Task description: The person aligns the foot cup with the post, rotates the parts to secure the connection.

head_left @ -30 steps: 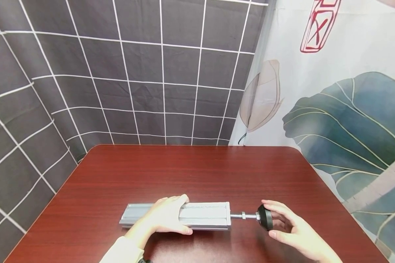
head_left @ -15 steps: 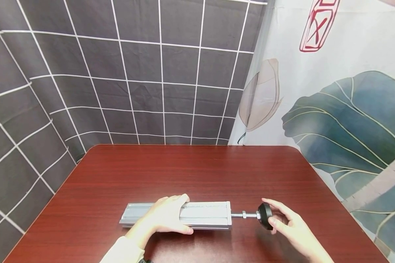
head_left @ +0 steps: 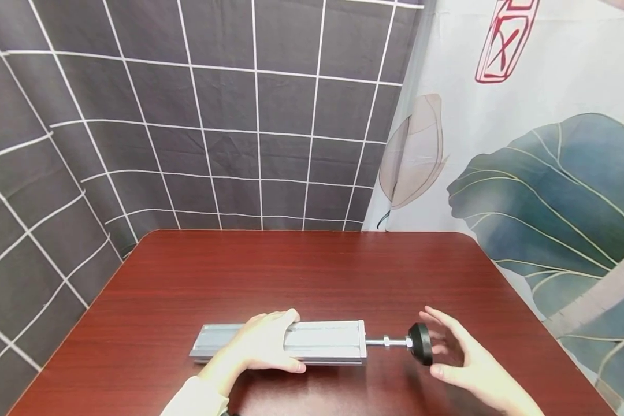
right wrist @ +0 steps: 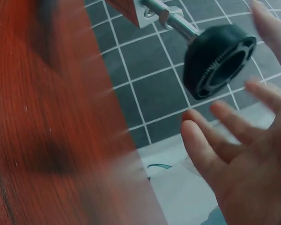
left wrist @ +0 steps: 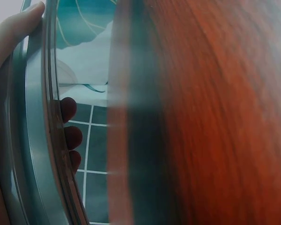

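In the head view, my left hand (head_left: 267, 342) grips a silver aluminium profile (head_left: 325, 341) across its middle, thumb on the near side. The left wrist view has the fingertips (left wrist: 73, 137) curled round the profile's far side. From the end plate (head_left: 362, 342) a threaded rod (head_left: 375, 341) with a nut (head_left: 387, 341) sticks out to the right. A round black levelling foot (head_left: 420, 344) sits at the rod's end. My right hand (head_left: 465, 364) stands just right of the foot, fingers spread. A gap separates them from the foot (right wrist: 215, 61) in the right wrist view.
A reddish-brown wooden table (head_left: 301, 271) lies under both hands. Behind it hangs a dark grey curtain (head_left: 229, 150) with white grid lines. A white curtain with leaf prints (head_left: 541, 185) borders the right side.
Half a second ago my right fingers and thumb were closed on the levelling foot. Now they have spread and drawn away to the right. My left hand keeps its hold on the profile.
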`<act>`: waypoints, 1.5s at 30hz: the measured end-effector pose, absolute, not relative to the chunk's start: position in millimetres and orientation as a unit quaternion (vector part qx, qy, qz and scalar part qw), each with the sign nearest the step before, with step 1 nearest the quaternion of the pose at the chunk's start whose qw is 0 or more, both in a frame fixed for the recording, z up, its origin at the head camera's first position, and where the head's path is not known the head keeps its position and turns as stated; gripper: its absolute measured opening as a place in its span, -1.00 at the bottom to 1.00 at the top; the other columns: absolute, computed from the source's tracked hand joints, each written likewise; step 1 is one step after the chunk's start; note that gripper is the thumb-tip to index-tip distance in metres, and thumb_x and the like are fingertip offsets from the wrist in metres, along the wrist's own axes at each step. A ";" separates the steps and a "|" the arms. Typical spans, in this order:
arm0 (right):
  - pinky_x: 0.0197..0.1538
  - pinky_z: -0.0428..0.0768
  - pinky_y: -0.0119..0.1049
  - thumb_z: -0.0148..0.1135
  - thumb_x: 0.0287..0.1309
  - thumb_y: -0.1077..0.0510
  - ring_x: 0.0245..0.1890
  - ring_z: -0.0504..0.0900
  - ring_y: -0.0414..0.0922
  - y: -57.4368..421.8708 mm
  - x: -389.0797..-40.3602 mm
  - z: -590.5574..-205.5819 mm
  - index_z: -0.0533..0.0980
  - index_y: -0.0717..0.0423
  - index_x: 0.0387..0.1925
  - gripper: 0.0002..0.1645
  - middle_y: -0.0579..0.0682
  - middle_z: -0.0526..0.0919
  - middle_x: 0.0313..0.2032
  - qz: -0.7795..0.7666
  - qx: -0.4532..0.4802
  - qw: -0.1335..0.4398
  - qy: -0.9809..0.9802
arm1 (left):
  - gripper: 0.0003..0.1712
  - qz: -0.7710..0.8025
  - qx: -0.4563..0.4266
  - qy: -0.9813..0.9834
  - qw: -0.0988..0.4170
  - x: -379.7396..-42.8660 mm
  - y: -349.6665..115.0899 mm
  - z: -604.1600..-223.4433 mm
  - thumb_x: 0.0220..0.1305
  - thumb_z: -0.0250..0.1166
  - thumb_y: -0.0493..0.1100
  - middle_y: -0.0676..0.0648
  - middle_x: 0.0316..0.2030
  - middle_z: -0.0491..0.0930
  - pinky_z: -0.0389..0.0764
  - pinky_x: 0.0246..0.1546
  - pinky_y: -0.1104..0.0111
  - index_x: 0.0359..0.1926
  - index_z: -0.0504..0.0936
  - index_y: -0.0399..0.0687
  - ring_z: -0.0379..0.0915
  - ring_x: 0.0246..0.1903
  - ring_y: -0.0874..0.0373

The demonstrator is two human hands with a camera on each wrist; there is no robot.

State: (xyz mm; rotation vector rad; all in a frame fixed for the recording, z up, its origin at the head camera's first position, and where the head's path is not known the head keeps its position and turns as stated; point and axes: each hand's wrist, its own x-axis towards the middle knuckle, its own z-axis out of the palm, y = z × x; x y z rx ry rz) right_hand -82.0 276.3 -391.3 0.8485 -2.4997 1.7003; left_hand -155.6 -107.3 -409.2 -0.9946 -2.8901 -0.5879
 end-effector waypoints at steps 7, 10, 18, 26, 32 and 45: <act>0.02 0.45 -0.44 0.19 0.01 0.54 0.06 0.49 -0.19 273.4 -83.5 -394.2 0.12 0.32 0.32 -0.18 -0.03 0.16 0.29 0.548 0.327 -0.014 -0.769 | -0.17 -0.187 -0.320 -0.929 0.007 -158.8 -110.8 -407.4 -0.42 0.39 0.44 0.17 -0.30 0.55 0.44 -0.29 0.25 -0.12 0.41 0.15 0.50 -0.33 0.25; -0.08 0.51 -0.41 0.17 0.06 0.50 -0.05 0.56 -0.17 271.1 -81.7 -393.9 0.17 0.23 0.31 -0.23 -0.11 0.29 0.19 0.547 0.295 -0.019 -0.783 | -0.19 -0.187 -0.320 -0.929 0.001 -158.3 -111.5 -405.9 -0.41 0.39 0.44 0.17 -0.30 0.55 0.44 -0.29 0.25 -0.12 0.42 0.15 0.49 -0.33 0.25; -0.34 0.52 -0.36 0.19 0.11 0.38 -0.39 0.56 -0.19 264.8 -79.2 -399.9 0.30 0.07 0.25 -0.35 -0.11 0.54 -0.18 0.524 0.197 0.018 -0.829 | -0.19 -0.176 -0.324 -0.930 0.003 -156.0 -108.8 -403.6 -0.41 0.39 0.43 0.16 -0.31 0.55 0.44 -0.31 0.27 -0.13 0.42 0.13 0.49 -0.35 0.21; -0.42 0.53 -0.28 0.04 0.20 0.42 -0.56 0.55 -0.11 259.8 -81.3 -401.4 0.33 0.10 0.21 -0.46 -0.12 0.54 -0.25 0.542 0.203 0.041 -0.814 | -0.18 -0.179 -0.322 -0.930 0.009 -156.0 -107.0 -405.3 -0.43 0.40 0.43 0.16 -0.30 0.55 0.44 -0.29 0.24 -0.12 0.42 0.14 0.50 -0.35 0.21; -0.15 0.51 -0.44 0.14 0.11 0.42 -0.11 0.55 -0.27 260.3 -81.7 -397.8 0.18 0.09 0.35 -0.24 -0.22 0.48 0.05 0.513 0.219 0.057 -0.828 | -0.18 -0.180 -0.314 -0.932 0.003 -157.2 -108.4 -407.6 -0.42 0.39 0.43 0.17 -0.29 0.56 0.44 -0.28 0.25 -0.11 0.42 0.16 0.50 -0.33 0.23; 0.10 0.36 -0.48 0.21 -0.11 0.63 0.21 0.34 -0.23 269.7 -82.9 -401.5 0.11 0.34 0.31 -0.09 0.05 0.06 0.35 0.545 0.363 0.029 -0.755 | -0.20 -0.189 -0.317 -0.929 0.006 -158.0 -112.1 -406.4 -0.44 0.41 0.41 0.17 -0.31 0.55 0.45 -0.31 0.26 -0.14 0.42 0.15 0.49 -0.34 0.25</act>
